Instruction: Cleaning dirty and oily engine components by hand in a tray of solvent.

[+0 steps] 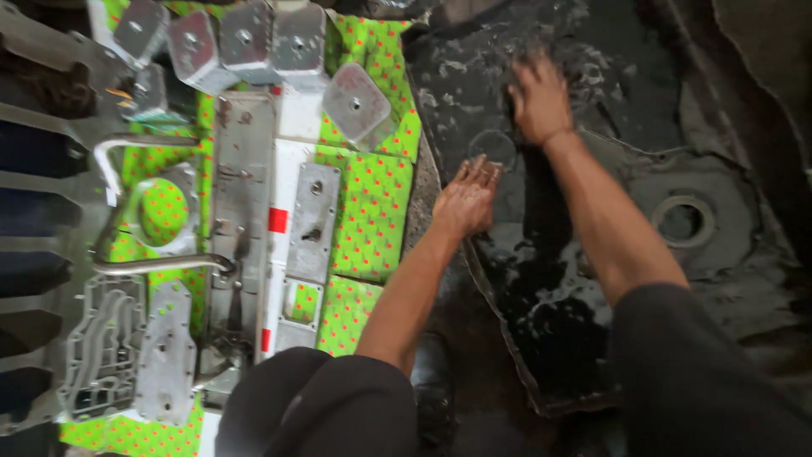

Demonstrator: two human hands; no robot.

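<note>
A large, dark, greasy metal cover (643,169) lies on the ground at the right, wet and shiny, with a round ringed opening (682,220) in it. My right hand (540,100) rests flat on its upper part, fingers spread; the hand is blurred. My left hand (467,200) lies on the cover's left edge with fingers together and slightly apart at the tips, holding nothing that I can see.
A green dotted cloth (372,211) at the left carries several grey metal plates (311,222), square caps (357,105), a bent steel tube (161,264) and a channelled valve plate (100,347). My knees (321,406) fill the bottom of the view. A dark finned part (34,211) lines the left edge.
</note>
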